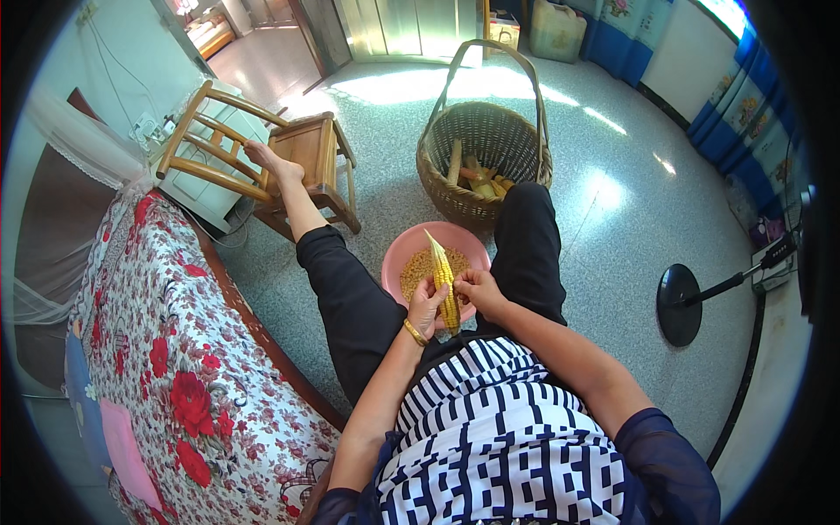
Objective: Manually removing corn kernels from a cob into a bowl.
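Above a pink plastic basin between my legs, my left hand grips an ear of yellow corn, its pale narrow tip pointing away from me. My right hand is at the ear's right side, fingertips bent against the kernels; whether it pinches a kernel cannot be told. Loose corn kernels lie in the basin. Just beyond it stands a woven basket with a tall handle, holding several cobs or ears and some husk.
My bare foot rests on a wooden chair at the left. A bed with a floral cover stands along my left side. On the right is the round black base of a stand. A plastic jerrycan stands at the back.
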`<control>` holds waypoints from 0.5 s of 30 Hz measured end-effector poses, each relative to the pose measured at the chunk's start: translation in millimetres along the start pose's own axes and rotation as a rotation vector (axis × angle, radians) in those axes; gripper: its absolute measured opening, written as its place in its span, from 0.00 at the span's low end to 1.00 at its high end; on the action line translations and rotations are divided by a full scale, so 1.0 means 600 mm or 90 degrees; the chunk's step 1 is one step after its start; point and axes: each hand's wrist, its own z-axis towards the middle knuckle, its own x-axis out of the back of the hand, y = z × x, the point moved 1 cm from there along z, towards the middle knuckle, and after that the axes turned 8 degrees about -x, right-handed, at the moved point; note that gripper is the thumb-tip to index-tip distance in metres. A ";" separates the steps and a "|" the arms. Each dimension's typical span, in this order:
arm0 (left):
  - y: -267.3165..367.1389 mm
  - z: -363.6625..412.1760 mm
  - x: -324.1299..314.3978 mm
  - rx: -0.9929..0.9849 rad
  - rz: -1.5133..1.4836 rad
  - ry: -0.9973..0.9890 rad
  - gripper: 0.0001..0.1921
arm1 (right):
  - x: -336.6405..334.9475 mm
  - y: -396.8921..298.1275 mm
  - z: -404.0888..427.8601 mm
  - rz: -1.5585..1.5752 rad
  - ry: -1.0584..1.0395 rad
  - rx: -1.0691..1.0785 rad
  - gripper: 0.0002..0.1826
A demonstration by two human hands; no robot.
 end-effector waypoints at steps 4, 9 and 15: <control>-0.005 0.002 0.005 -0.011 0.028 0.009 0.20 | 0.007 -0.005 -0.004 0.155 -0.068 -0.106 0.01; -0.003 0.004 0.004 -0.022 0.038 -0.006 0.19 | 0.013 0.000 -0.001 0.271 -0.114 -0.223 0.02; 0.004 0.004 0.005 0.038 -0.021 -0.025 0.13 | 0.011 0.002 0.001 0.280 -0.165 -0.225 0.02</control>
